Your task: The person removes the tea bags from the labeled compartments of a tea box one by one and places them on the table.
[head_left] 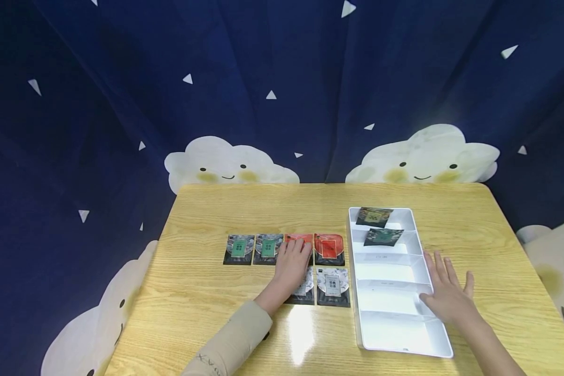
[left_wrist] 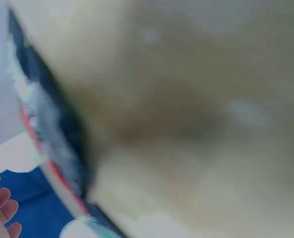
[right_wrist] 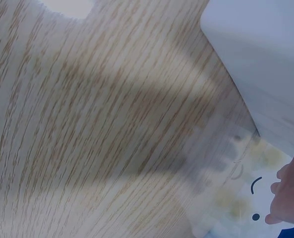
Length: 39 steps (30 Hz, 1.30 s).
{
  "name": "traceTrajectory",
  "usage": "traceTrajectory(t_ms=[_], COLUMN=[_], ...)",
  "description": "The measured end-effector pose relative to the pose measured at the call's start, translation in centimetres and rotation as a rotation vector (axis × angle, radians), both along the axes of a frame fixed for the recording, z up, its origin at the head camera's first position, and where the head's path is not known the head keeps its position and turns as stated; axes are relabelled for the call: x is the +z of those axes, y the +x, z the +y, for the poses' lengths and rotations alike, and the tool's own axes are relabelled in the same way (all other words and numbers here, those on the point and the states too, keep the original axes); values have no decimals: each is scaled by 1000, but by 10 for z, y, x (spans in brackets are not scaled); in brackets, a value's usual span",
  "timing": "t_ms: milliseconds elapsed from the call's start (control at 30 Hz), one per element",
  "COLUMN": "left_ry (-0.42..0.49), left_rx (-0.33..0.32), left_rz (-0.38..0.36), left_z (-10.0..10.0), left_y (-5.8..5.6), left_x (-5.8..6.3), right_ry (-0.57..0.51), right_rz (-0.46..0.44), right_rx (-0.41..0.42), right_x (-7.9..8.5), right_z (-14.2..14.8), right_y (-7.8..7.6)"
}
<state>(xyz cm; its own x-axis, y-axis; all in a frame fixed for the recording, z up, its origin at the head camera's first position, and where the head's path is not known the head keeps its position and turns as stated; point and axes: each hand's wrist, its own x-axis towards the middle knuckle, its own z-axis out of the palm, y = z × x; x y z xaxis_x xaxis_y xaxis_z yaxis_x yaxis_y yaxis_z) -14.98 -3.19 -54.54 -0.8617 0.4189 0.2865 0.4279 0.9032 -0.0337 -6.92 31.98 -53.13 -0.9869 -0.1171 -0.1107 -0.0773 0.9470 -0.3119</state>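
Note:
In the head view, my left hand (head_left: 292, 263) reaches over one of the two red packets (head_left: 329, 249), its fingertips on the covered packet. In the left wrist view, the fingers (left_wrist: 5, 206) show at the lower left, but their contact with the packet is hidden. My right hand (head_left: 448, 297) lies against the right side of a white divided tray (head_left: 404, 334), fingers spread and thumb over the rim. A brown-gold packet (head_left: 374, 216) leans in the tray's farthest compartment. A dark green packet (head_left: 383, 237) leans in the one before it.
Two green-labelled packets (head_left: 238, 249) lie left of the red ones. Nearer are two grey-white packets (head_left: 333, 286), one partly beneath the left forearm. All lie on a wooden table (head_left: 192, 303). A dark blue curtain (head_left: 282, 62) with cloud prints stands behind it.

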Motion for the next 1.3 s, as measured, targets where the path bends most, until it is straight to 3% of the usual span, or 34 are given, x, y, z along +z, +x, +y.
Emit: traceTrajectory(t_ms=[300,600,767,1100,1300], left_ry=[-74,-126,-144,-175,-213], left_rx=[-88,-162,-175,-192,-197], left_rz=[15,18,-2,29,-53], left_z=[63,114,132,155,162], left_y=[-21,-34,-39,-48,-54], left_x=[31,44,47,47,48], right_ry=[1,-9,-4,-9,-11], right_rz=[2,6,12,0,-15], right_rx=[-7,-8,-5,-8,-11], right_x=[-1,0,-1,3,6], right_z=[-1,-2,-2,-2,-3], right_y=[0,0,-1,0,1])
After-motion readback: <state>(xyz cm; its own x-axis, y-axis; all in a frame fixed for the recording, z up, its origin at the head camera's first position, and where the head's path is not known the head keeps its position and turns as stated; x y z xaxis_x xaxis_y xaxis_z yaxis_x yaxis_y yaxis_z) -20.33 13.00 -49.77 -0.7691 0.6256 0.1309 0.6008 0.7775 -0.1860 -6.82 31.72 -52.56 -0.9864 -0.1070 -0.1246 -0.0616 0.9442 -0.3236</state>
